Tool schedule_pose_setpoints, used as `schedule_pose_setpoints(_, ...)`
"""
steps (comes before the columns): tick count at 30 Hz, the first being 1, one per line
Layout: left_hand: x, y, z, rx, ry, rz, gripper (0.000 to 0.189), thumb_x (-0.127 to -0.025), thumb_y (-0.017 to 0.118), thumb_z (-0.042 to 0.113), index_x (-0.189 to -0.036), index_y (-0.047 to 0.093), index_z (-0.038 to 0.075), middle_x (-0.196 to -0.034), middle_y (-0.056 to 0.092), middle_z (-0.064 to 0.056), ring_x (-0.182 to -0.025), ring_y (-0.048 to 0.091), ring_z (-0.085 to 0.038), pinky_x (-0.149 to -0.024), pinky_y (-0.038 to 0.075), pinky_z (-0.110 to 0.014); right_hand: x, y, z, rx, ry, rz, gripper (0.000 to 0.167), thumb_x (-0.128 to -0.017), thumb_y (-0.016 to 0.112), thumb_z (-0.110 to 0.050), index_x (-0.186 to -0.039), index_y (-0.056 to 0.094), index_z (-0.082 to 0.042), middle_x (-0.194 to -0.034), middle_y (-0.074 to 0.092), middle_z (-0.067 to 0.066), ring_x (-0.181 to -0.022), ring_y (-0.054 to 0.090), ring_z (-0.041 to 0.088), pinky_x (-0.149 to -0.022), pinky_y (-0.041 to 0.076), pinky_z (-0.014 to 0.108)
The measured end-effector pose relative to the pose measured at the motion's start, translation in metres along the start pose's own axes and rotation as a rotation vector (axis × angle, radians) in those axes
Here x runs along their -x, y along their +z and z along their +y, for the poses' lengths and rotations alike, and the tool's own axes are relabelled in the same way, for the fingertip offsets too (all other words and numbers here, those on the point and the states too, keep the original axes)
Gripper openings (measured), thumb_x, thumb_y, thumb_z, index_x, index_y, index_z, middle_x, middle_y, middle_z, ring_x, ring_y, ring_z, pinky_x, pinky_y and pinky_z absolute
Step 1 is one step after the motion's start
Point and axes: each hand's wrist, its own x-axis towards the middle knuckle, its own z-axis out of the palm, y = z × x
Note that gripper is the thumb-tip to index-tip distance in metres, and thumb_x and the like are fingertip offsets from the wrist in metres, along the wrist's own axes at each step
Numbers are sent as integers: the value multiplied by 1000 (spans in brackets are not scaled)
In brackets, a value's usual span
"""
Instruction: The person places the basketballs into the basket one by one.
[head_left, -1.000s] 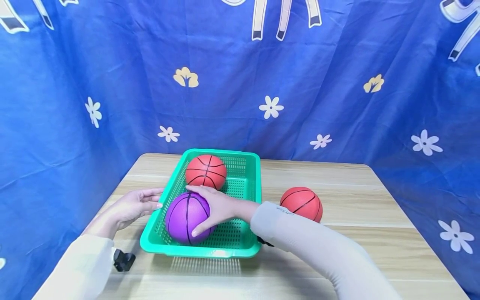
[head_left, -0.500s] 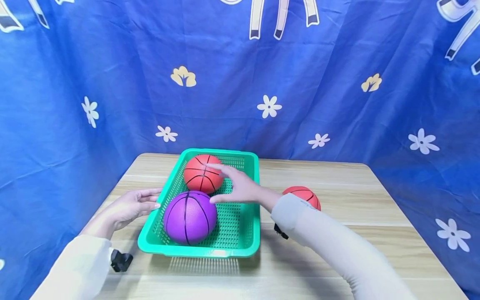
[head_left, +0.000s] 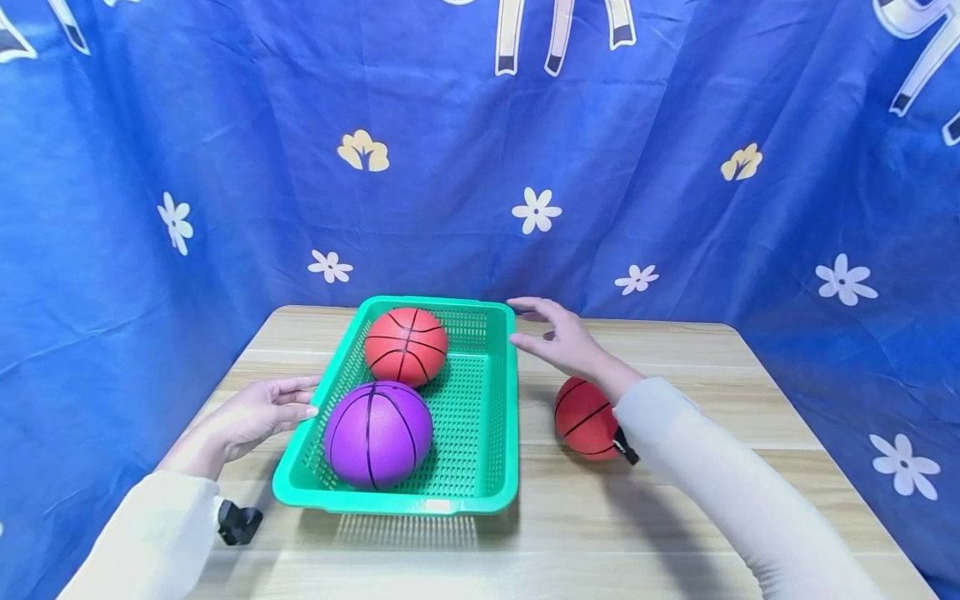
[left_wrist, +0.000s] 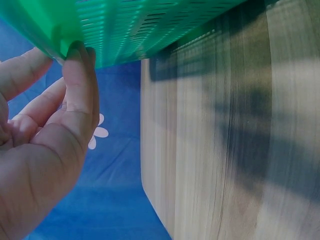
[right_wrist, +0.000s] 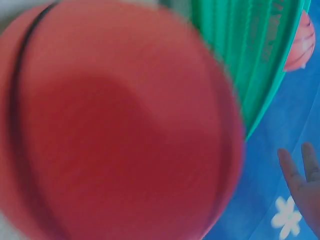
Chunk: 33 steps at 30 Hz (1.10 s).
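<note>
The green plastic basket [head_left: 507,417] stands on the wooden table, with a purple basketball [head_left: 378,435] in its near left part and a red basketball [head_left: 406,346] behind that ball. My left hand [head_left: 251,417] pinches the basket's left rim between thumb and fingers; the left wrist view shows the fingertips [left_wrist: 77,65] at the rim. With nothing in it, my right hand [head_left: 566,337] hovers by the basket's far right corner, fingers spread. Below that wrist a second red basketball [head_left: 583,421] lies on the table, partly covered by the sleeve; it fills much of the right wrist view.
The light wooden table [head_left: 600,542] carries the basket left of its middle. A blue curtain [head_left: 450,167] with white flowers hangs close around the back and sides. Small black wrist cameras [head_left: 238,523] jut out below the sleeves.
My right hand has let go of the purple basketball in the basket and moved right, out past the basket's right rim. The left hand has kept its place at the left rim.
</note>
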Motion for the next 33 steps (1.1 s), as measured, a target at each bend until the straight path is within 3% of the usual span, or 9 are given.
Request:
schedule_pose_setpoints(7,0,-1,-1,-4,9,-2,71,-92,63,8,-144,20,-14,-134,43,-32,-104,58,-10,-92,49,-29,21,-30,28,55,61,47,51,-90,67,-31,-137,51,-20,-138,48,5,-123,48,27,-94,45,52)
schedule_pose_setpoints(14,-1,-1,-2,-2,5,4,72,-92,63,10,-145,20,-13,-132,45,-29,-102,59,-7,-91,49,-27,47,-45,45,73,135,57,57,-88,69,-29,-140,48,-19,-141,44,7,-124,46,30,-95,42,56)
schedule_pose_setpoints(23,-1,-1,-1,3,6,1,71,-92,63,8,-144,21,-14,-129,48,-27,-102,59,-8,-91,50,-27,85,-47,70,55,150,5,64,-87,71,-21,-143,42,-14,-144,41,12,-125,44,37,-91,45,58)
schedule_pose_setpoints(29,-1,-1,-1,2,11,-5,71,-92,63,9,-144,21,-14,-129,48,-27,-101,60,-9,-90,50,-26,104,-46,58,-6,138,-49,67,-84,71,-8,-142,38,2,-140,40,24,-119,44,46,-89,47,57)
schedule_pose_setpoints(33,-1,-1,-2,4,10,-6,71,-92,63,8,-144,20,-14,-128,50,-26,-101,60,-9,-90,50,-26,112,-44,64,-12,145,-74,72,-81,74,-7,-142,37,4,-135,44,25,-115,48,42,-90,47,55)
